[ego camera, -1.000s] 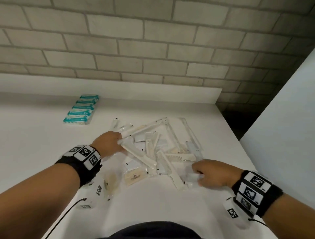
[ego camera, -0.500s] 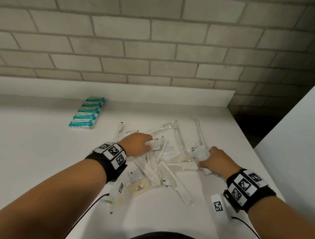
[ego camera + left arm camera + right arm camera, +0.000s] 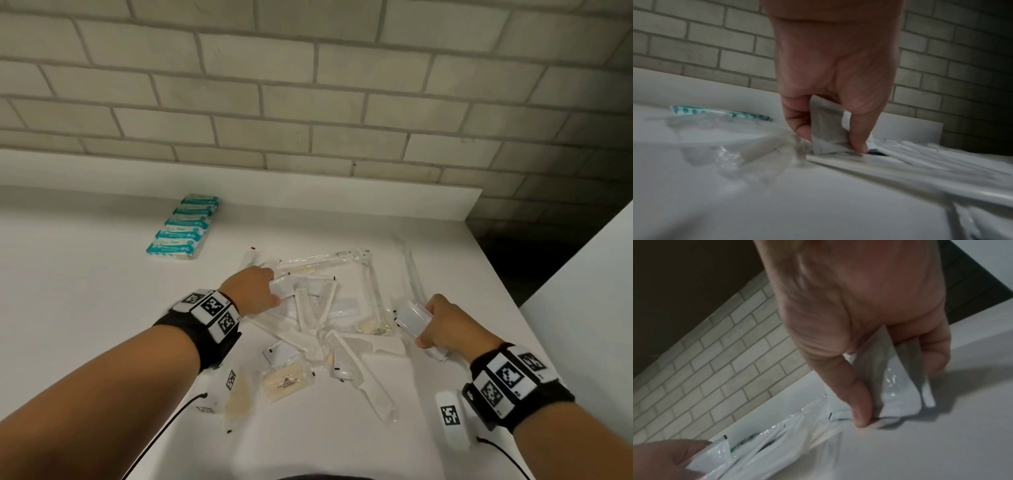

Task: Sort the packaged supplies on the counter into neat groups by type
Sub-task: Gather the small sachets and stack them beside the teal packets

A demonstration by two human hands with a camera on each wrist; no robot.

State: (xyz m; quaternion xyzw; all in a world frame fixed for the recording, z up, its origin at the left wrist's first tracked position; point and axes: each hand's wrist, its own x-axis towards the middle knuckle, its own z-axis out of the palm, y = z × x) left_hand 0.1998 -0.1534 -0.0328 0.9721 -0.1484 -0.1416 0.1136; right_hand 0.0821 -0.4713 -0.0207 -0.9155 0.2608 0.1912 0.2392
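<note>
The left hand point(image 3: 254, 290) pinches a small white sachet point(image 3: 826, 128) between thumb and fingers at the pile's point(image 3: 329, 308) far left; its fingertips are hidden in the head view. The right hand point(image 3: 448, 325) pinches a few white packets point(image 3: 898, 382) at the pile's right edge; their count is unclear. Combs point(image 3: 346, 359) and sachets lie jumbled mid-counter point(image 3: 85, 308). Teal packs point(image 3: 181, 226) sit in a row far left. Both wrist views are blurred.

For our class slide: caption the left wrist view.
Left hand pinches a small white flat packet upright above clear-wrapped supplies on the white counter.
</note>
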